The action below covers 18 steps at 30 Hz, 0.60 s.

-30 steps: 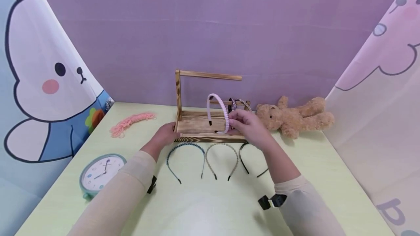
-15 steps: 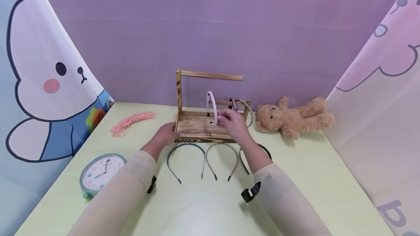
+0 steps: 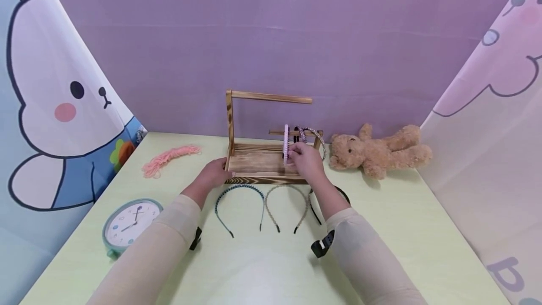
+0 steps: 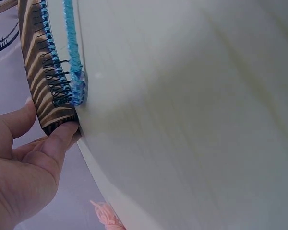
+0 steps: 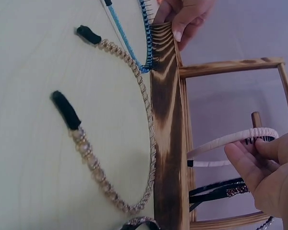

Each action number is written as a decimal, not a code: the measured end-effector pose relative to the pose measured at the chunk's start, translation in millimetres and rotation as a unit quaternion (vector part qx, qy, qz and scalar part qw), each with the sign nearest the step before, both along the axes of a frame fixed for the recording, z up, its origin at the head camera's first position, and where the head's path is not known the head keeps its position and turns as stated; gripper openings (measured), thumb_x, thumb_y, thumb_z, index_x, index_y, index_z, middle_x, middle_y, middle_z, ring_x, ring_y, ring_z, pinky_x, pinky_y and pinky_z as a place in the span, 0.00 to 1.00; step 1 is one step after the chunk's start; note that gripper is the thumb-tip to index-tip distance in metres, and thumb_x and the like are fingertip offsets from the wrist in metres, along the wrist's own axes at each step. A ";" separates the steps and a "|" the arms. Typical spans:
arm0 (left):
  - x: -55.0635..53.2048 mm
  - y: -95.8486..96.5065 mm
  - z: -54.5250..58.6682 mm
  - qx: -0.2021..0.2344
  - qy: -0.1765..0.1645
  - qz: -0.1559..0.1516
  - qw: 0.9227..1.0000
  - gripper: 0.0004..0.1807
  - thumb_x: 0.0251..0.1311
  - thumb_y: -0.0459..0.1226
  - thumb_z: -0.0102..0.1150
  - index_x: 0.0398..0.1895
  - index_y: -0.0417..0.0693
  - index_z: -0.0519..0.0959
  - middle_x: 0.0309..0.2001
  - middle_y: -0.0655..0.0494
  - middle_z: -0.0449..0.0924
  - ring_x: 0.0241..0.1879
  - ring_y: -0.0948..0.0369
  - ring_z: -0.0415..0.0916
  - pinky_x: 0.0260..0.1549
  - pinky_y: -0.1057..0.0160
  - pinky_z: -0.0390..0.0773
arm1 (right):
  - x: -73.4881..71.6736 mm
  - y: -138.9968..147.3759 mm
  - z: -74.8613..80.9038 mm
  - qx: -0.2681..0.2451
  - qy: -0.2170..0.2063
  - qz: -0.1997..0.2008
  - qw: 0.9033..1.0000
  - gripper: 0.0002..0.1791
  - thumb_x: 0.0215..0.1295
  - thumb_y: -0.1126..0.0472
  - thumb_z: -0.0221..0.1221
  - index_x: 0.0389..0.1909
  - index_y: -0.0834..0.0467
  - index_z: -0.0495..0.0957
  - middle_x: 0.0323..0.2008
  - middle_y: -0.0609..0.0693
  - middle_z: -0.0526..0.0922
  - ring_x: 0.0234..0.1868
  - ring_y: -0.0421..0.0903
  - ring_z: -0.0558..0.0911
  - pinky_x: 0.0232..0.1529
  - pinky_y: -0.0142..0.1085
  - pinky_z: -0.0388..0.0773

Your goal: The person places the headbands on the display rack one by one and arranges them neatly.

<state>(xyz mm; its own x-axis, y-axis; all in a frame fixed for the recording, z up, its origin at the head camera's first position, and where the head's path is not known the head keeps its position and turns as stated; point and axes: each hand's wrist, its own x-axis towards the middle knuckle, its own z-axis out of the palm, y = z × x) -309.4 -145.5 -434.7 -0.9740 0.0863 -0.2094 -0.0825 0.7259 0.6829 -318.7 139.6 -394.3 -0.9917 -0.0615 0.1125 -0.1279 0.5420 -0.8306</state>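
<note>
My left hand [image 3: 213, 173] grips the left front corner of a wooden display rack [image 3: 254, 161], thumb at the front and fingers at its end. A pale pink wrapped headband [image 3: 286, 142] is pinched between the thumb and fingers of my right hand [image 3: 308, 160]. This headband stands edge-on across the rack's short lower bar [image 3: 275, 132], and the bar's free end shows past it. Farther right on that bar hang dark headbands with glittery sequins [image 3: 315, 132]; in the right wrist view their dark ends [image 5: 216, 191] lie beside the pink one.
Before the rack lie a blue headband [image 3: 241, 186], a beige beaded headband [image 5: 143, 96] and a black headband [image 3: 344, 195], partly behind my right arm. A teddy bear [image 3: 377, 152] lies to the right. Pink yarn [image 3: 169, 156] and a round clock [image 3: 131, 222] are at left.
My right hand has carried the pink headband left past the lower bar's end, then slightly back right over the bar, turning it edge-on. My left hand has stayed on the rack.
</note>
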 end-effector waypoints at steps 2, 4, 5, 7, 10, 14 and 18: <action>0.8 -0.4 -0.8 0.002 -0.003 0.001 1.000 0.36 0.71 0.41 0.52 0.77 0.41 0.52 0.70 0.35 0.62 0.70 0.38 0.59 0.70 0.40 0.59 | -1.6 2.3 -3.4 0.019 -0.004 -0.006 1.000 0.09 0.71 0.61 0.56 0.46 0.57 0.81 0.42 0.55 0.86 0.40 0.50 0.88 0.36 0.39 0.86; 1.0 -0.3 -1.7 0.004 -0.007 0.003 1.000 0.36 0.71 0.41 0.52 0.77 0.42 0.52 0.71 0.35 0.62 0.70 0.39 0.58 0.70 0.40 0.59 | -3.1 4.6 -6.4 0.035 -0.007 -0.014 0.999 0.09 0.72 0.60 0.56 0.46 0.56 0.81 0.42 0.53 0.86 0.40 0.49 0.88 0.36 0.38 0.86; 0.8 0.0 -2.0 0.007 -0.010 0.005 1.000 0.36 0.71 0.41 0.53 0.77 0.42 0.52 0.71 0.35 0.62 0.70 0.39 0.58 0.70 0.40 0.59 | -3.6 5.6 -7.3 0.037 -0.009 -0.016 0.999 0.09 0.72 0.60 0.56 0.46 0.56 0.81 0.41 0.54 0.86 0.40 0.49 0.88 0.36 0.38 0.86; 0.3 0.2 -2.3 0.008 -0.007 0.003 1.000 0.36 0.71 0.41 0.52 0.77 0.42 0.52 0.71 0.35 0.62 0.70 0.39 0.59 0.69 0.40 0.60 | -4.5 7.4 -8.2 0.035 -0.011 -0.020 0.999 0.08 0.72 0.60 0.56 0.45 0.57 0.81 0.41 0.54 0.86 0.41 0.51 0.88 0.36 0.38 0.86; -0.8 0.2 -2.3 0.004 0.002 -0.002 1.000 0.36 0.71 0.41 0.52 0.77 0.42 0.53 0.70 0.35 0.63 0.70 0.39 0.60 0.69 0.41 0.60 | -5.0 9.1 -6.6 0.025 -0.013 -0.019 0.999 0.09 0.72 0.61 0.56 0.45 0.59 0.81 0.41 0.56 0.86 0.40 0.53 0.87 0.35 0.39 0.86; -1.2 -0.2 -2.2 -0.006 0.016 -0.012 1.000 0.35 0.71 0.41 0.52 0.76 0.40 0.54 0.69 0.35 0.65 0.69 0.39 0.61 0.68 0.41 0.62 | -5.2 11.2 -3.8 0.017 -0.025 -0.014 0.999 0.10 0.72 0.60 0.56 0.47 0.60 0.82 0.40 0.57 0.86 0.36 0.52 0.88 0.36 0.41 0.87; -1.3 -0.6 -2.0 -0.008 0.020 -0.013 1.000 0.34 0.71 0.41 0.52 0.76 0.40 0.55 0.69 0.34 0.65 0.68 0.39 0.62 0.68 0.41 0.62 | -4.7 14.3 -1.7 0.042 -0.038 -0.016 0.998 0.12 0.73 0.57 0.55 0.48 0.59 0.82 0.38 0.55 0.87 0.34 0.49 0.88 0.37 0.43 0.86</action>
<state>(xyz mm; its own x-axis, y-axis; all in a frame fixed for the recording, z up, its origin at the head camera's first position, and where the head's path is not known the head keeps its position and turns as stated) -310.6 -146.1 -436.7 -0.9791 0.1092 -0.1715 -0.0355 0.7385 0.6733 -323.4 153.9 -396.0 -0.9988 -0.0364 0.0331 -0.0484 0.6128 -0.7887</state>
